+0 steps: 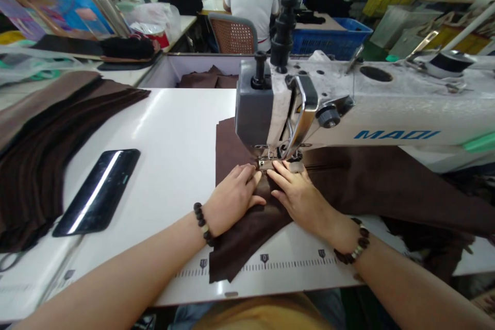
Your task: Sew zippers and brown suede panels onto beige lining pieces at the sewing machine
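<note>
Dark brown fabric (356,180), perhaps leather, lies across the sewing table and passes under the presser foot of a white sewing machine (340,113). My left hand (235,196) presses on the fabric just left of the foot, thumb apart from the other fingers. On the other side, my right hand (301,196) lies flat with fingers spread, its fingertips close to the metal needle plate (266,165). Neither hand grips anything. The needle itself is too small to make out behind the foot and guard.
A black phone (96,193) rests left on the white table (174,139), beside a stack of brown cut pieces (58,139). A ruler scale (265,265) runs along the front edge. Behind the machine stand a blue crate (328,38) and a seated person in white (251,0).
</note>
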A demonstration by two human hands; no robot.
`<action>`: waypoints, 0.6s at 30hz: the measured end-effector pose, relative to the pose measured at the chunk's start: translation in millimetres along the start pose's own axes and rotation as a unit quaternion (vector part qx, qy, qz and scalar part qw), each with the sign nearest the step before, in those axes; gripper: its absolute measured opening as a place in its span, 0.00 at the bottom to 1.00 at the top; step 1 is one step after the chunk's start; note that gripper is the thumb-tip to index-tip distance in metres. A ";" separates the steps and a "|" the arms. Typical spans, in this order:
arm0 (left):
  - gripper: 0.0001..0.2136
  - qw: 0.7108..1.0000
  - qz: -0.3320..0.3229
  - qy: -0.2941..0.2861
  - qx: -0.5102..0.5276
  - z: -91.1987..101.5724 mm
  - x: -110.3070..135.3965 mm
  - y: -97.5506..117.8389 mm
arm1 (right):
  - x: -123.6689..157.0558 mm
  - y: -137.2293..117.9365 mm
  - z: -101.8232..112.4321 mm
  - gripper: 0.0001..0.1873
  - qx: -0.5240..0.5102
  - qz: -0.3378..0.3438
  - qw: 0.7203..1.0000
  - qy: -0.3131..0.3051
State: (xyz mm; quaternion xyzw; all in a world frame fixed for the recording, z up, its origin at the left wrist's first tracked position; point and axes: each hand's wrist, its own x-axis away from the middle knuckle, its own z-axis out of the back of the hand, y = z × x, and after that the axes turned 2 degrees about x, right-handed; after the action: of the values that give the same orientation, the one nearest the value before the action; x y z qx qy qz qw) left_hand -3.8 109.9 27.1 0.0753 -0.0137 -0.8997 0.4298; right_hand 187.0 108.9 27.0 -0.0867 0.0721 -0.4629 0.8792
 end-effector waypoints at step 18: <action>0.34 1.000 0.020 -0.023 -0.006 6.6 -7.4 4.2 | 13.2 13.4 17.6 0.20 -0.036 0.029 0.999 0.029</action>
State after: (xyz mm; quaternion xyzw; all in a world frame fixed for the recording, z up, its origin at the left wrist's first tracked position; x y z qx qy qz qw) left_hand 3.1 112.8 34.9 0.0513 -0.0194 -0.8923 0.4480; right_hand 208.8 106.9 40.6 -0.1026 0.1169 -0.4371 0.8859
